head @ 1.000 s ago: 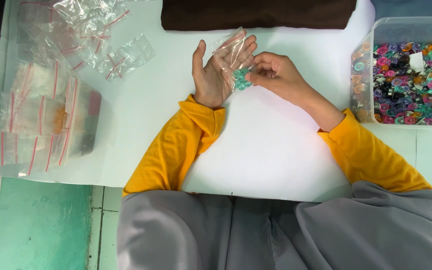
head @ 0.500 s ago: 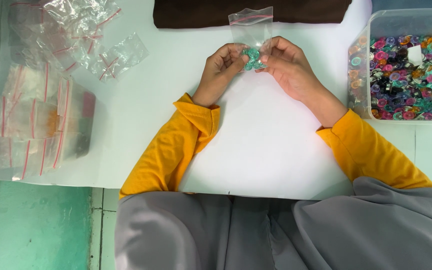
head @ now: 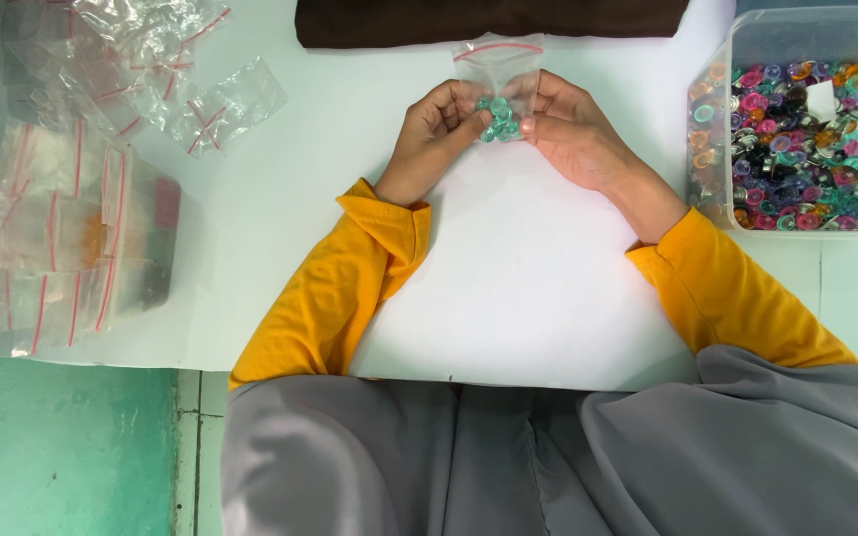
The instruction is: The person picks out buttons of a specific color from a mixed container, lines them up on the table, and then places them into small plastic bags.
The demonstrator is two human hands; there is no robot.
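Left hand point(head: 436, 129) and right hand point(head: 570, 121) pinch small clear bag point(head: 500, 84) between closed fingertips, teal buttons point(head: 498, 119) pooled at bag bottom between thumbs. Beyond right hand: box point(head: 811, 40) of mixed buttons. Beyond left: loose empty bags point(head: 151, 69).

Top centre of frame: small zip bag point(head: 500, 84) w/ beads in its lower part, held upright betw. left hand point(head: 436, 134) and right hand point(head: 570, 129), both above the sheet point(head: 508, 288). Cloth strip point(head: 489, 18) behind bag, at top edge. Bead-filled tub point(head: 804, 139) at upper right, beside right hand. Loose empty bags point(head: 166, 69) upper left; stacked bag packs point(head: 62, 238) below them at left edge.
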